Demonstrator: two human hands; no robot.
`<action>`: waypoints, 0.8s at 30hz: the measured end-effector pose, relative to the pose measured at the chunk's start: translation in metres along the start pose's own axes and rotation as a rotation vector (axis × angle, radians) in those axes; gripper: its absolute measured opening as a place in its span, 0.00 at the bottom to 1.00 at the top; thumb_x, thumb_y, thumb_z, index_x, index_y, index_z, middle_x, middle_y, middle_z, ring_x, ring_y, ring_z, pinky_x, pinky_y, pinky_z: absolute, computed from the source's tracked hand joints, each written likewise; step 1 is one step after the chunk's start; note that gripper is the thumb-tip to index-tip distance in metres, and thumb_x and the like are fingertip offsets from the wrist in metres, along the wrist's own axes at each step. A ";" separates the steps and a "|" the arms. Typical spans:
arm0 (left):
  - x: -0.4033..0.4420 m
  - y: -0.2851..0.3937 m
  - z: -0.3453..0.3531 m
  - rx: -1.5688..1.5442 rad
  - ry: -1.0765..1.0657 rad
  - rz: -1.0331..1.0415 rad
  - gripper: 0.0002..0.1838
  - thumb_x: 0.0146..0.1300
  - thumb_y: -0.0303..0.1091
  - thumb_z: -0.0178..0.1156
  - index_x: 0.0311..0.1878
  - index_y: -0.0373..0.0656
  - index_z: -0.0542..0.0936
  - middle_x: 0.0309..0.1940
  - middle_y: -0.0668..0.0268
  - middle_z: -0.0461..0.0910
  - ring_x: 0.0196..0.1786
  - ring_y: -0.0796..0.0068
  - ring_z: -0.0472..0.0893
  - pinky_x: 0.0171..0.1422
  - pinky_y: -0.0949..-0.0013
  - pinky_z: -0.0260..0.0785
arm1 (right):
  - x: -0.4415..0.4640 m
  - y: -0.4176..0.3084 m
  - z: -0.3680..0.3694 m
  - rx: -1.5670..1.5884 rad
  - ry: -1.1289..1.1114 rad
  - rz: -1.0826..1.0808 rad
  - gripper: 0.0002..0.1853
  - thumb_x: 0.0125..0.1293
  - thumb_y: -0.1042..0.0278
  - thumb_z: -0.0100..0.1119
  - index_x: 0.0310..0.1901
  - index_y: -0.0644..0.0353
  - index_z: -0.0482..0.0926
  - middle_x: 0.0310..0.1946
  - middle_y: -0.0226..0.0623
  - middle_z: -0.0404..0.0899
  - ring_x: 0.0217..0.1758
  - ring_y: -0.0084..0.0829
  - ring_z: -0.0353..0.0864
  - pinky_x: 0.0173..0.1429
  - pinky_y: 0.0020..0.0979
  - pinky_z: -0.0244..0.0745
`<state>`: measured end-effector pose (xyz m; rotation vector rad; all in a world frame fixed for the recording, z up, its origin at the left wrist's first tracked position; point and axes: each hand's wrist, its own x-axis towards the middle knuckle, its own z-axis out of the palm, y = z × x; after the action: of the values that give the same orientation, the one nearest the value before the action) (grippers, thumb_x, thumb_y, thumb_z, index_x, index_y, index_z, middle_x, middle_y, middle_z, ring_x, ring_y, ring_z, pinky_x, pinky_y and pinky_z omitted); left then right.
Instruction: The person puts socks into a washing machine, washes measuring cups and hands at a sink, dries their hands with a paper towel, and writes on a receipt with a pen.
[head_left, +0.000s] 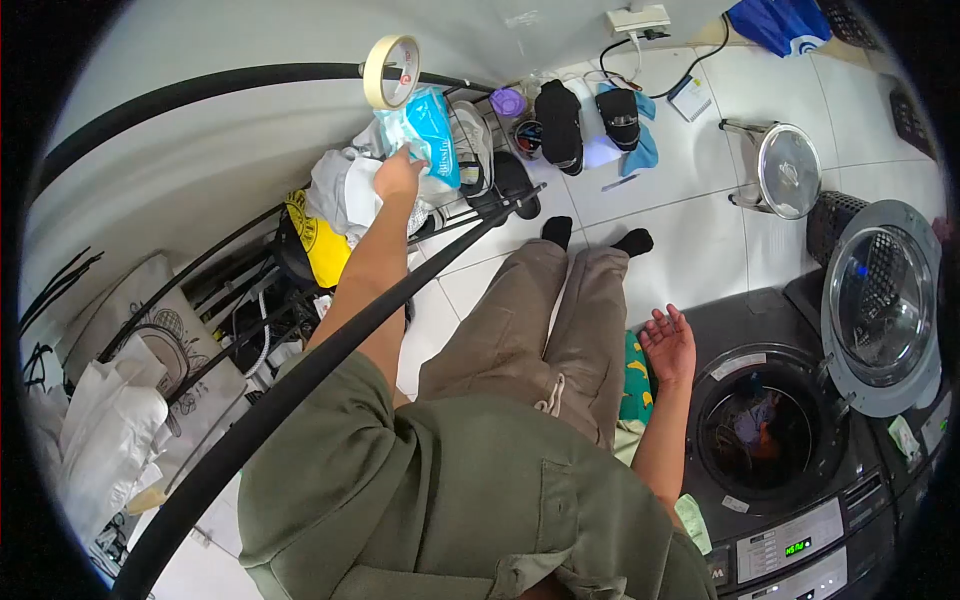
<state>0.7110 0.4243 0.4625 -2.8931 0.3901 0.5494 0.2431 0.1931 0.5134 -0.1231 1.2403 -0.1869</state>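
Observation:
My left hand reaches out to the shelf rack and grips the lower edge of a blue and white plastic packet. White crumpled plastic bags lie beside it, and a roll of masking tape hangs on the black rail just above. My right hand is held out palm up with nothing in it, its fingers loosely apart. Close by on that side is a dark front-loading washing machine. Its round glass door stands open, and some clothes show inside the drum.
A black rail crosses in front of my left side. Shoes sit by the wall, near a small stool. A yellow bag is on the rack. Green patterned fabric lies between my leg and the washer.

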 end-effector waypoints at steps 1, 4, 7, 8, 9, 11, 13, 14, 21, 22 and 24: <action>0.001 -0.003 0.004 0.010 0.004 0.006 0.25 0.46 0.51 0.62 0.48 0.51 0.74 0.33 0.58 0.80 0.37 0.59 0.79 0.36 0.58 0.69 | -0.001 -0.001 0.002 -0.010 -0.014 -0.006 0.16 0.63 0.55 0.46 0.48 0.53 0.70 0.41 0.36 0.74 0.41 0.31 0.73 0.45 0.36 0.69; 0.002 -0.004 -0.005 -0.014 0.022 0.015 0.21 0.44 0.52 0.63 0.37 0.47 0.78 0.32 0.58 0.80 0.37 0.59 0.79 0.37 0.58 0.69 | -0.003 -0.004 0.011 -0.068 0.007 -0.001 0.17 0.62 0.56 0.47 0.50 0.54 0.68 0.42 0.35 0.73 0.42 0.31 0.72 0.45 0.35 0.67; -0.003 -0.023 -0.018 -0.114 0.094 0.081 0.23 0.40 0.55 0.65 0.32 0.45 0.79 0.29 0.57 0.79 0.35 0.58 0.78 0.37 0.59 0.68 | -0.002 -0.006 0.009 -0.073 -0.039 -0.030 0.17 0.62 0.56 0.47 0.50 0.54 0.68 0.42 0.35 0.73 0.42 0.31 0.72 0.45 0.35 0.67; -0.004 -0.031 -0.025 -0.186 0.168 0.149 0.25 0.38 0.56 0.66 0.31 0.43 0.79 0.27 0.57 0.79 0.34 0.57 0.78 0.36 0.59 0.68 | -0.004 -0.007 0.010 -0.072 -0.043 -0.031 0.17 0.62 0.56 0.47 0.50 0.54 0.68 0.42 0.35 0.73 0.42 0.31 0.72 0.45 0.35 0.67; -0.015 -0.032 -0.054 -0.264 0.184 0.112 0.27 0.35 0.56 0.68 0.30 0.40 0.78 0.23 0.57 0.78 0.29 0.57 0.77 0.34 0.60 0.66 | -0.005 -0.009 0.014 -0.073 -0.046 -0.038 0.18 0.62 0.56 0.47 0.50 0.54 0.68 0.42 0.35 0.73 0.42 0.31 0.72 0.45 0.35 0.67; -0.028 -0.057 -0.082 -0.462 0.378 0.161 0.24 0.39 0.51 0.68 0.26 0.37 0.76 0.19 0.59 0.75 0.23 0.64 0.73 0.29 0.64 0.64 | -0.011 -0.013 0.020 -0.072 -0.054 -0.053 0.18 0.62 0.56 0.47 0.50 0.54 0.68 0.42 0.34 0.73 0.41 0.31 0.72 0.45 0.35 0.67; -0.063 -0.067 -0.128 -0.715 0.441 -0.009 0.21 0.43 0.46 0.68 0.26 0.35 0.75 0.16 0.61 0.72 0.20 0.72 0.69 0.28 0.68 0.63 | -0.016 -0.018 0.033 -0.117 -0.029 -0.071 0.18 0.62 0.56 0.47 0.50 0.54 0.68 0.41 0.34 0.74 0.41 0.30 0.72 0.45 0.34 0.66; -0.080 -0.080 -0.138 -0.734 0.467 -0.070 0.18 0.46 0.43 0.65 0.26 0.35 0.75 0.16 0.61 0.70 0.19 0.75 0.64 0.27 0.71 0.61 | -0.023 -0.019 0.042 -0.113 -0.031 -0.078 0.18 0.62 0.56 0.47 0.50 0.54 0.68 0.41 0.34 0.74 0.41 0.30 0.72 0.45 0.34 0.66; -0.190 -0.068 -0.109 -0.542 0.446 0.220 0.11 0.48 0.35 0.62 0.23 0.37 0.74 0.19 0.55 0.72 0.23 0.57 0.73 0.31 0.61 0.64 | -0.054 -0.014 0.124 -0.335 -0.257 -0.166 0.18 0.61 0.57 0.48 0.50 0.56 0.68 0.41 0.33 0.74 0.41 0.28 0.72 0.43 0.33 0.67; -0.200 -0.057 -0.105 -0.498 0.283 0.110 0.09 0.48 0.34 0.62 0.23 0.39 0.74 0.18 0.57 0.72 0.23 0.58 0.73 0.30 0.63 0.64 | -0.057 -0.011 0.135 -0.395 -0.298 -0.133 0.18 0.61 0.58 0.48 0.51 0.55 0.68 0.42 0.32 0.74 0.41 0.27 0.72 0.43 0.33 0.68; -0.226 -0.021 -0.113 -0.560 0.242 0.551 0.09 0.48 0.29 0.60 0.22 0.39 0.70 0.18 0.62 0.69 0.20 0.68 0.70 0.25 0.67 0.62 | -0.067 -0.005 0.151 -0.458 -0.340 -0.107 0.18 0.61 0.58 0.48 0.51 0.55 0.68 0.42 0.32 0.74 0.42 0.27 0.71 0.42 0.33 0.68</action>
<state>0.5520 0.4702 0.6543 -3.3890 1.2806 0.4276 0.3642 0.2009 0.6251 -0.5953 0.9190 0.0296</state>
